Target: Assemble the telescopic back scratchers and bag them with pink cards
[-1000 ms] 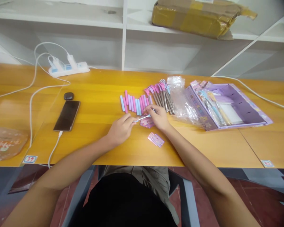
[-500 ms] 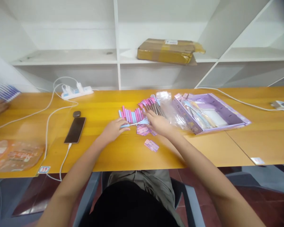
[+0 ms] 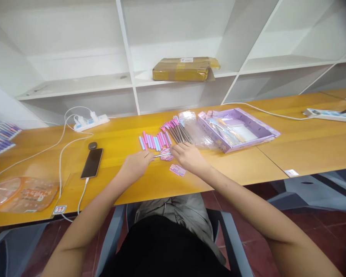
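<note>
My left hand (image 3: 136, 164) is closed on one end of a thin metal rod (image 3: 160, 155), and my right hand (image 3: 188, 156) grips its other end. Both ends of the rod are hidden by my fingers. Behind my hands lies a row of pink, purple and blue tubes (image 3: 155, 141). To their right are several metal rods with pink and blue hand-shaped ends (image 3: 177, 129). Pink cards (image 3: 165, 154) lie under the rod, and another pink card (image 3: 178, 170) is nearer the front edge.
Clear plastic bags (image 3: 194, 129) and a purple box (image 3: 236, 147) holding wrapped items are at right. At left are a phone (image 3: 92, 163), power strip (image 3: 91, 122), white cables and orange bag (image 3: 36, 194). A taped carton (image 3: 180, 71) sits on the shelf.
My view has turned to the right. The blue handle and blue hand-shaped end of the held rod, visible before, are now covered by my fingers. The person's hand at far left is gone from view.
</note>
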`<state>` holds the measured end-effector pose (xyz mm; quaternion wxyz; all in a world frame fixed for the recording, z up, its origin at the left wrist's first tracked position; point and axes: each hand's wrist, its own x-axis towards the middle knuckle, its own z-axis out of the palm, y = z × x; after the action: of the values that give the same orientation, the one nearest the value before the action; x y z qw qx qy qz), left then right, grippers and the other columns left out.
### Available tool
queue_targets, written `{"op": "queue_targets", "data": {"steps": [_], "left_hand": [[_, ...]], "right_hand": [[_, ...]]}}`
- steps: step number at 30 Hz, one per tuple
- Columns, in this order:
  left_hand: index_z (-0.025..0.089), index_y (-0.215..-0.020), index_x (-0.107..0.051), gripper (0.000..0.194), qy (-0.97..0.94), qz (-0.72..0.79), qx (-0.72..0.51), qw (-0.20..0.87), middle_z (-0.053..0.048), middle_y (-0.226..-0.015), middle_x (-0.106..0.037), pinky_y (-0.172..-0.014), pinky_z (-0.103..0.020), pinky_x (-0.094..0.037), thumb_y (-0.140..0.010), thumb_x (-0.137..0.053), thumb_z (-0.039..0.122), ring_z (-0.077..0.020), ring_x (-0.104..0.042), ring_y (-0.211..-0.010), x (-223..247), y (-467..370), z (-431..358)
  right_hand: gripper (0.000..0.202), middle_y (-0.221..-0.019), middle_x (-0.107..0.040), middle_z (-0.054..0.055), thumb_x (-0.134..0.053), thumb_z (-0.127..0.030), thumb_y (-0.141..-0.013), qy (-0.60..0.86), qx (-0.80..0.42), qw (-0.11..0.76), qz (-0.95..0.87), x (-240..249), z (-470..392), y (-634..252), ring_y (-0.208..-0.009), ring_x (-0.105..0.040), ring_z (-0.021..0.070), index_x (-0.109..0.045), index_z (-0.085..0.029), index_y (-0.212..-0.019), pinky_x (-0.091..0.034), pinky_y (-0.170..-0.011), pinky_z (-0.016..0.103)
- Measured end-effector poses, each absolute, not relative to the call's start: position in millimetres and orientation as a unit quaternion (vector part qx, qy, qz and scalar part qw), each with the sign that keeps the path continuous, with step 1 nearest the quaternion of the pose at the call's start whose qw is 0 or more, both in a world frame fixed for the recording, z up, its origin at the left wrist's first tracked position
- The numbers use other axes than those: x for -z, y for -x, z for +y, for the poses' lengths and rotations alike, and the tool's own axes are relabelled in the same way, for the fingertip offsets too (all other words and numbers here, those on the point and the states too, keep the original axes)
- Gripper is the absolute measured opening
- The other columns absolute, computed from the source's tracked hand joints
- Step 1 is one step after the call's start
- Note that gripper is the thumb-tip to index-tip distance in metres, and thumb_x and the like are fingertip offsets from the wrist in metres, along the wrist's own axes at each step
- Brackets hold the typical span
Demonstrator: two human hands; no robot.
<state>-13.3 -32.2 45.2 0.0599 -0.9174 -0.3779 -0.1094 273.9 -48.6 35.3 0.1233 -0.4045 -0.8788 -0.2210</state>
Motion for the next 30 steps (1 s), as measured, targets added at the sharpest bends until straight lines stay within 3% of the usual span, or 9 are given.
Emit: {"op": "queue_targets", "data": {"steps": [7, 12, 18, 22, 26, 30], "left_hand": [[0.022, -0.110, -0.074, 0.033, 0.879, -0.436, 0.094, 0.170, -0.011, -0.097, -0.073, -0.079, -0.036, -0.050, -0.115, -0.044, 0.034, -0.0279, -0.069, -0.094, -71, 124, -16], [0.023, -0.112, -0.077, 0.038, 0.883, -0.436, 0.078, 0.159, -0.010, -0.094, -0.074, -0.073, -0.035, -0.049, -0.114, -0.042, 0.038, -0.0275, -0.070, -0.089, -57, 191, -18], [0.018, -0.116, -0.074, 0.047, 0.906, -0.383, 0.132, 0.122, -0.013, -0.103, -0.076, -0.080, -0.037, -0.055, -0.116, -0.040, 0.050, -0.0283, -0.072, -0.093, -38, 186, -27], [0.019, -0.116, -0.072, 0.039, 0.919, -0.364, 0.128, 0.085, -0.011, -0.102, -0.075, -0.088, -0.038, -0.056, -0.116, -0.041, 0.043, -0.0271, -0.071, -0.094, -35, 184, -34], [0.019, -0.113, -0.074, 0.038, 0.921, -0.362, 0.123, 0.075, -0.012, -0.100, -0.074, -0.093, -0.043, -0.058, -0.115, -0.040, 0.036, -0.0285, -0.070, -0.096, -26, 186, -37], [0.019, -0.120, -0.075, 0.041, 0.923, -0.361, 0.121, 0.061, -0.011, -0.103, -0.077, -0.090, -0.042, -0.060, -0.116, -0.040, 0.039, -0.0274, -0.072, -0.096, -21, 187, -34]], "right_hand": [[0.030, -0.111, -0.081, 0.012, -0.050, -0.006, -0.107, 0.457, 0.310, 0.204, -0.808, -41, -68, -412, -0.096, -0.068, 0.0239, -0.076, -0.015, -0.118, -0.043, -0.085, 0.037], [0.028, -0.107, -0.085, 0.009, -0.052, -0.008, -0.109, 0.511, 0.326, 0.164, -0.778, -28, -107, -515, -0.095, -0.072, 0.0203, -0.078, -0.020, -0.110, -0.046, -0.089, 0.032], [0.027, -0.112, -0.084, 0.013, -0.052, -0.021, -0.114, 0.555, 0.261, 0.155, -0.774, -15, -136, -525, -0.102, -0.074, 0.0239, -0.079, -0.020, -0.112, -0.048, -0.091, 0.035], [0.033, -0.123, -0.081, 0.017, -0.048, -0.032, -0.116, 0.581, 0.209, 0.171, -0.767, -7, -147, -521, -0.107, -0.075, 0.0284, -0.078, -0.018, -0.120, -0.054, -0.095, 0.039], [0.034, -0.127, -0.078, 0.015, -0.044, -0.031, -0.115, 0.608, 0.117, 0.202, -0.759, 12, -156, -518, -0.105, -0.078, 0.0277, -0.072, -0.021, -0.132, -0.058, -0.088, 0.039], [0.031, -0.120, -0.078, 0.015, -0.043, -0.026, -0.111, 0.641, 0.051, 0.233, -0.730, 26, -155, -521, -0.093, -0.080, 0.0246, -0.068, -0.021, -0.129, -0.059, -0.077, 0.035]]}}
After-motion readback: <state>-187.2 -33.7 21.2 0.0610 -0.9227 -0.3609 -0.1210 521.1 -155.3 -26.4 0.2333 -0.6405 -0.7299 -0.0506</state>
